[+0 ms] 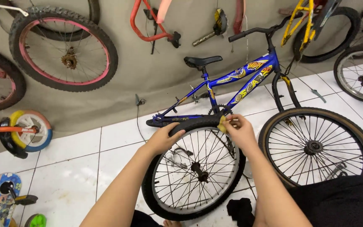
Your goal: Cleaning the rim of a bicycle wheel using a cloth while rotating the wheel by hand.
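Left hand [164, 138] grips the tyre of the near upright wheel [196, 170]; right hand [240, 130] pinches a yellow cloth [222, 124] at its top — wiping apparently under way; blue bicycle [227, 84] beyond, wheelless.

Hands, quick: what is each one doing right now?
Left hand: closed, gripping the black tyre at the wheel's top.
Right hand: closed, pinching a yellow cloth against the tyre.

Matt black rubber tyre [156, 176], shiny metal spokes [209, 155], glossy blue frame [248, 75], smooth white floor tiles [68, 172]
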